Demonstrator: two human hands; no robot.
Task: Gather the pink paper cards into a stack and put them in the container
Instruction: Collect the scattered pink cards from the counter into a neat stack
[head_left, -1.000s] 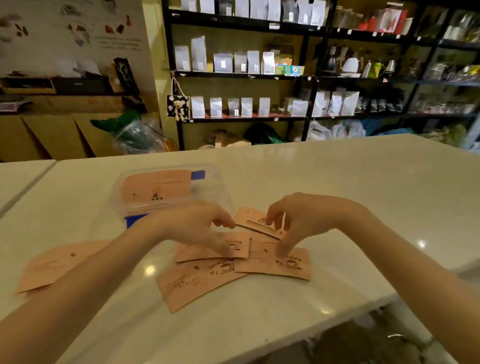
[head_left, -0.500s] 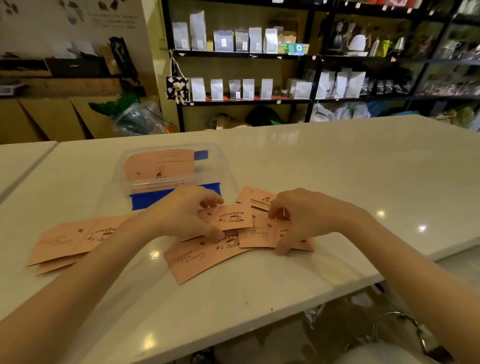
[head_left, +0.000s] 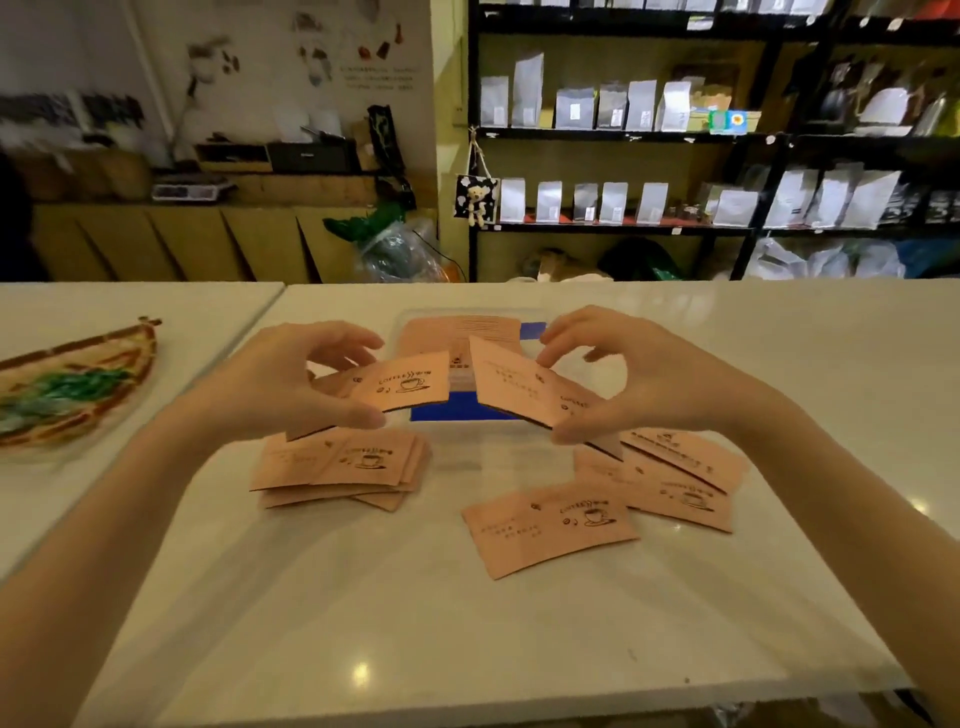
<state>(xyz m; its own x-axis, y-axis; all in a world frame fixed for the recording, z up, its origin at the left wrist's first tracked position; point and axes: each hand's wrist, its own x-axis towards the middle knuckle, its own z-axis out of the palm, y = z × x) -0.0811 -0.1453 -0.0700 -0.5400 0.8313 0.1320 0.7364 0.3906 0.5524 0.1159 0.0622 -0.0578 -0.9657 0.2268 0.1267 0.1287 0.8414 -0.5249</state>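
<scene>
Dark shelves (head_left: 675, 135) of pale pouches fill the back wall of a shop, behind a glossy white table (head_left: 415, 623). At far left, on a neighbouring surface, lies a woven tray (head_left: 67, 389) with something green on it, too blurred to identify. Moving right, the left hand (head_left: 291, 384) is raised above the table, pinching a few pink paper cards (head_left: 402, 384) between thumb and fingers; the top one shows a coffee-cup drawing. Below that hand, a loose pile of cards (head_left: 337, 465) rests on the table. In the middle, behind both hands, sits a clear plastic container (head_left: 535, 319) with a blue label, and at least one pink card appears to lie inside it. The right hand (head_left: 639, 379) is also lifted, gripping more cards (head_left: 524, 389) at their right end, tilted toward the left hand's set; the two sets are close but not touching. Beneath it, near the front, a single card (head_left: 550, 525) lies flat, and overlapping cards (head_left: 680, 478) spread farther right.
</scene>
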